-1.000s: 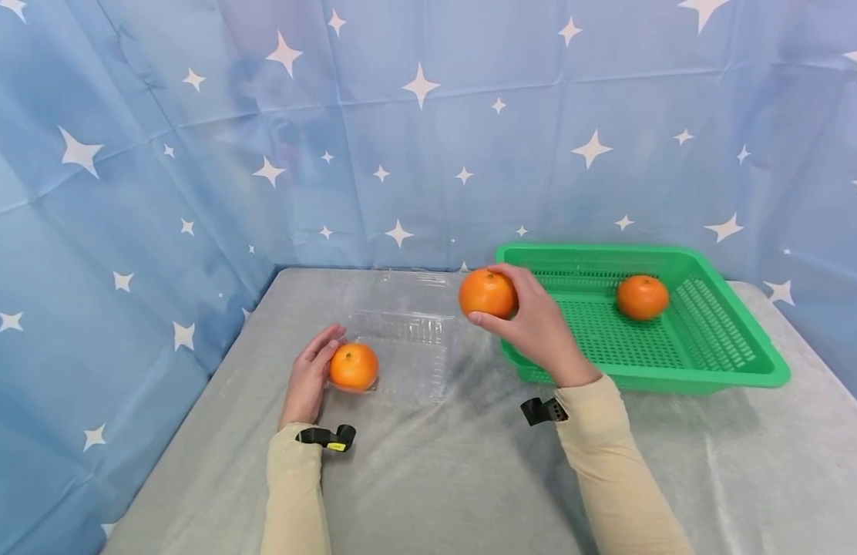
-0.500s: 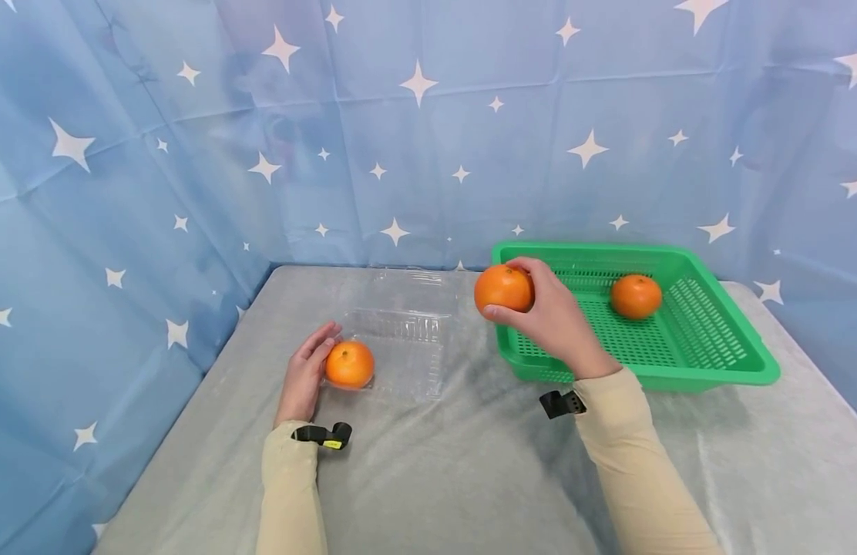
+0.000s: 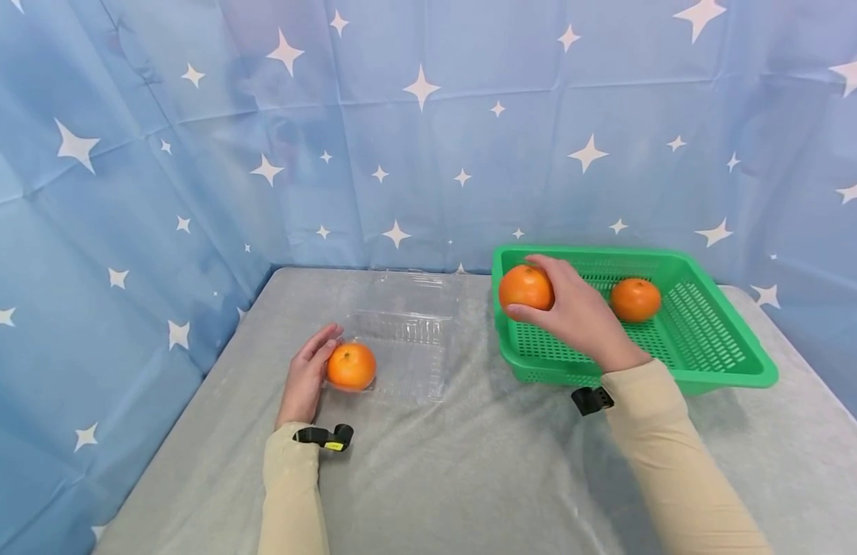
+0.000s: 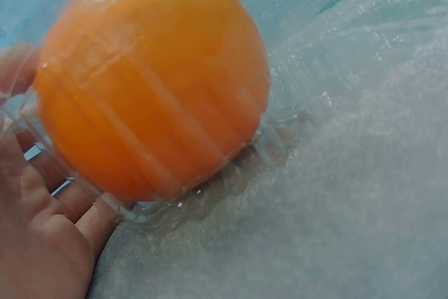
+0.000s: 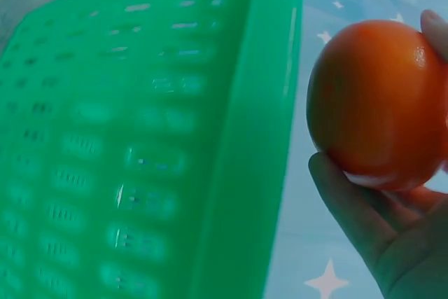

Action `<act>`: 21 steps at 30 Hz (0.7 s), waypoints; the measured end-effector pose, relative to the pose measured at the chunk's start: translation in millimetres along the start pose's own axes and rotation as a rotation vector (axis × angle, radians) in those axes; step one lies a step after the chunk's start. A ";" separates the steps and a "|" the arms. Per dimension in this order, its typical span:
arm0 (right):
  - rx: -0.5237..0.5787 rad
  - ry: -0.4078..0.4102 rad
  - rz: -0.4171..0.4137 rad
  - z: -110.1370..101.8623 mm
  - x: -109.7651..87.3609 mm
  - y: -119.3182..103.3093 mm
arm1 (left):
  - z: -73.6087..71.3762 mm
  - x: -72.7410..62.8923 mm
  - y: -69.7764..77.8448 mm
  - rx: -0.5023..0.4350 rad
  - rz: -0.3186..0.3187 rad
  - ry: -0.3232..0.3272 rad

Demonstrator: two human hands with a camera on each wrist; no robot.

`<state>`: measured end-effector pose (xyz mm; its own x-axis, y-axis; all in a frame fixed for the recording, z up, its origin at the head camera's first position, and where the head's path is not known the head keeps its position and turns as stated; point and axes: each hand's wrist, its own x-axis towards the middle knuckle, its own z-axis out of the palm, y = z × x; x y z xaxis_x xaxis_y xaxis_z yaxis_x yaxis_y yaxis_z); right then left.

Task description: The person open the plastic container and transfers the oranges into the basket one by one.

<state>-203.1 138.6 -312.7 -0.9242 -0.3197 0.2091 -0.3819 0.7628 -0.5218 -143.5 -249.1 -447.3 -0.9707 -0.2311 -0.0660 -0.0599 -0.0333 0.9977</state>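
Note:
My right hand (image 3: pixel 584 316) grips an orange (image 3: pixel 525 287) between thumb and fingers, over the left end of a green plastic basket (image 3: pixel 737 378). In the right wrist view this orange (image 5: pixel 378 103) shows beside the basket's long rim (image 5: pixel 262 124). A second orange (image 3: pixel 635 300) lies in the basket, towards its right. My left hand (image 3: pixel 307 381) rests against the left side of a clear plastic clamshell box (image 3: pixel 415 362), fingers extended along its wall. Another orange (image 3: pixel 351 366) sits in the box's near left corner, seen through the ribbed wall in the left wrist view.
The box's clear lid (image 3: pixel 415 289) lies folded back towards the rear of the table. A grey cloth (image 3: pixel 463 478) covers the table. A blue curtain with white stars (image 3: pixel 428 154) hangs directly behind and along the left side.
My right hand has carried its orange rightward, from the basket's left rim to over its inside. My left hand and the orange in the box stay in place.

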 end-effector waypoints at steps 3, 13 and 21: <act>-0.049 -0.014 0.014 -3.4 -0.2 2.4 | 0.1 -0.6 0.7 -0.005 0.002 0.002; -0.167 -0.050 0.021 -13.8 1.8 17.0 | -0.1 -1.3 1.2 -0.003 0.000 0.001; -0.200 -0.059 -0.027 -22.9 5.1 30.7 | -0.7 -1.1 1.5 -0.014 -0.004 -0.005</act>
<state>-219.7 173.3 -308.6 -0.9140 -0.3688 0.1691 -0.4053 0.8482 -0.3409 -142.3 -249.6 -445.7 -0.9717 -0.2257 -0.0699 -0.0605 -0.0483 0.9970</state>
